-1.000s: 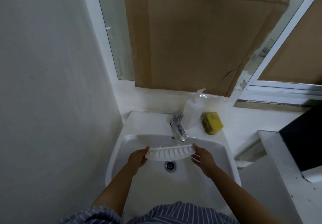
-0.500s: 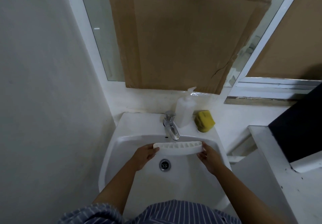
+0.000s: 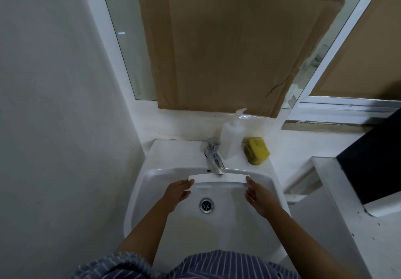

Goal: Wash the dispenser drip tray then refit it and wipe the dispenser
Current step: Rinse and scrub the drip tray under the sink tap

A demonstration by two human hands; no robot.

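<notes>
The long white drip tray (image 3: 219, 180) hangs across the back of the white sink basin (image 3: 152, 183), just under the spout of the chrome tap (image 3: 214, 157). Its slotted face is turned away, so I see a plain side. My left hand (image 3: 176, 194) holds its left end, fingers curled at the edge. My right hand (image 3: 257, 196) holds the right end, with straighter fingers against it. No water runs from the tap. The dispenser itself is out of view.
A white pump soap bottle (image 3: 232, 139) and a yellow sponge (image 3: 256, 154) stand on the sink ledge right of the tap. The drain (image 3: 206, 205) lies below the tray. Cardboard (image 3: 227, 51) covers the window behind. A white counter (image 3: 338, 213) with a dark object (image 3: 373, 166) is at right.
Both hands lifted the tray back and up toward the tap spout and tipped it, so its ribbed top, seen earlier, now faces away. The view shifted slightly.
</notes>
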